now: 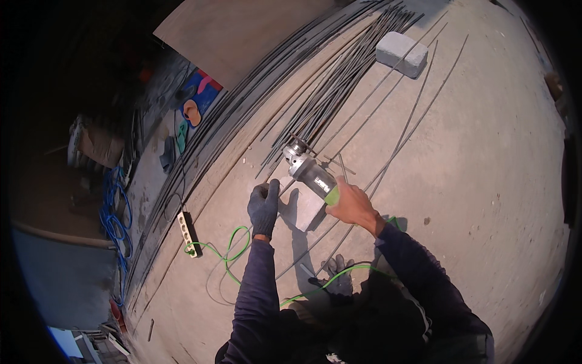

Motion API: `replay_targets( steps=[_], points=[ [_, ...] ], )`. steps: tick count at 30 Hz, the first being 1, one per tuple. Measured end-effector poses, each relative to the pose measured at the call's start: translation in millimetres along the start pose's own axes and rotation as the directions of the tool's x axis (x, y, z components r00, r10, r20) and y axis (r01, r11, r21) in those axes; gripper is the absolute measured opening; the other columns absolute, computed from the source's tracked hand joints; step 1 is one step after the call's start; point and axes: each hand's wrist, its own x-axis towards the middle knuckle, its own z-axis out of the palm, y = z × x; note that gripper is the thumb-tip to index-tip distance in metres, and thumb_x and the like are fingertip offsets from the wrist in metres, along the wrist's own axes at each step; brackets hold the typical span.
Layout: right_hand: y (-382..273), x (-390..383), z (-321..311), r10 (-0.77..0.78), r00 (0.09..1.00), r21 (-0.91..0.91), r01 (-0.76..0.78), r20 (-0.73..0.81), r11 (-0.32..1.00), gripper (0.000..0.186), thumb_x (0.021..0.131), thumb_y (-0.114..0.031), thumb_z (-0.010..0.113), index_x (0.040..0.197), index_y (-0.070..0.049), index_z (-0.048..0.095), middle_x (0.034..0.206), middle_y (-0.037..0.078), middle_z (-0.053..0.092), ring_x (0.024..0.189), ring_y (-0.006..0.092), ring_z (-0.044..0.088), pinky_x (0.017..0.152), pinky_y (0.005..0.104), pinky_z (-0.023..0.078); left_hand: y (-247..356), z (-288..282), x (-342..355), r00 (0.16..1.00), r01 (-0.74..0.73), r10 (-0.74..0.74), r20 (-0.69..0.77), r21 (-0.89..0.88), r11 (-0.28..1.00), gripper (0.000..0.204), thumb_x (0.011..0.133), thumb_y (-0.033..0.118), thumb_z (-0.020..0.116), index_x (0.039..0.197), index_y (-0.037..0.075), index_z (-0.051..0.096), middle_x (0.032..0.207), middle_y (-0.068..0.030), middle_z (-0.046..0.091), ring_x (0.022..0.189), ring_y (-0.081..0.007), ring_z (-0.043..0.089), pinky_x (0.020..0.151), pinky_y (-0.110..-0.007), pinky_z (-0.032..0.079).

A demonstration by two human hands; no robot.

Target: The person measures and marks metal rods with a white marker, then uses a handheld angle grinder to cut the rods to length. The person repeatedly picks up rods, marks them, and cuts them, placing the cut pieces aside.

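Note:
My right hand [353,206], bare, grips an angle grinder [315,178] by its green rear end. The grinder's metal head and disc point up and away to the left, over the near ends of a bundle of thin steel rods [339,91]. My left hand [264,207], in a dark grey work glove, is closed with curled fingers just left of the grinder; what it holds is hidden. Under the grinder sits a pale concrete block [305,209]. A loose grey glove [339,276] lies on the ground close to my body.
Another concrete block [401,53] props rods at the far right. Long steel rods [224,130] run along the left. A green cord [233,258] loops from a power strip [186,233] past my arms. Sandals [191,113], a brown board [236,36] and blue hose [115,212] lie beyond.

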Motion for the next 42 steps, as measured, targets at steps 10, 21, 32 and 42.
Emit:
replay_targets(
  steps=[10,21,32,42],
  points=[
    [-7,-15,3,-0.034,0.999,0.0,0.034,0.005,0.999,0.071,0.074,-0.024,0.08,0.13,0.001,0.046,0.105,0.028,0.07,0.102,0.0475,0.068,0.088,0.0523,0.055,45,82,-53,0.933,0.298,-0.098,0.346,-0.591,0.75,0.042,0.095,0.03,0.076,0.122,-0.002,0.067,0.109,-0.0099,0.071,0.091,-0.0189,0.071,0.078,-0.032,0.059],
    [-10,-5,11,0.002,1.0,-0.143,-0.003,-0.006,0.99,0.068,0.073,-0.02,0.081,0.127,0.002,0.047,0.103,0.029,0.069,0.101,0.0486,0.067,0.089,0.0538,0.055,56,88,-69,0.903,0.428,-0.269,0.335,-0.654,0.624,0.041,0.093,0.025,0.078,0.123,-0.002,0.069,0.111,-0.0066,0.072,0.095,-0.0163,0.07,0.081,-0.03,0.056],
    [-4,7,14,-0.019,0.997,-0.12,0.009,-0.078,0.993,0.069,0.072,-0.022,0.082,0.128,-0.001,0.047,0.101,0.03,0.07,0.1,0.0495,0.068,0.086,0.0549,0.055,52,91,-47,0.936,0.323,-0.132,0.326,-0.651,0.687,0.039,0.092,0.028,0.079,0.115,-0.002,0.073,0.106,-0.0067,0.075,0.092,-0.0136,0.071,0.083,-0.029,0.055],
    [4,2,7,0.031,0.999,-0.095,-0.03,0.009,0.995,0.074,0.074,-0.023,0.08,0.134,-0.003,0.043,0.108,0.026,0.069,0.105,0.047,0.067,0.092,0.0529,0.053,49,99,-49,0.918,0.37,-0.131,0.374,-0.688,0.624,0.034,0.094,0.023,0.078,0.118,-0.001,0.071,0.11,-0.0055,0.073,0.094,-0.0139,0.07,0.082,-0.028,0.057]
  ],
)
